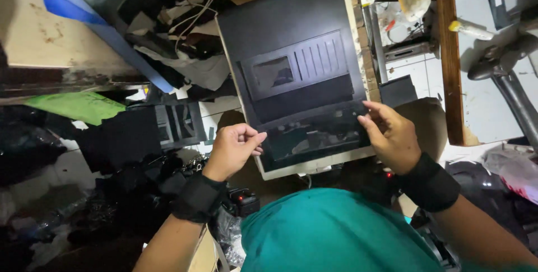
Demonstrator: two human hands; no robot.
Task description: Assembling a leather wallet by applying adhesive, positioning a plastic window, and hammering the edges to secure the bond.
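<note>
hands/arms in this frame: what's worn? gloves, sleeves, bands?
No gloves. The left hand and right hand are bare. Each wrist has a wide black band: left band, right band. Forearms are bare, no sleeves visible. A teal garment covers the torso.

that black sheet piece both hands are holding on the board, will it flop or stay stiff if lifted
Probably floppy: the black sheet piece looks thin and lies flat on the board. Likely light, since the left hand and right hand manage it with fingertips. Its glossy surface might be slippery.
</note>
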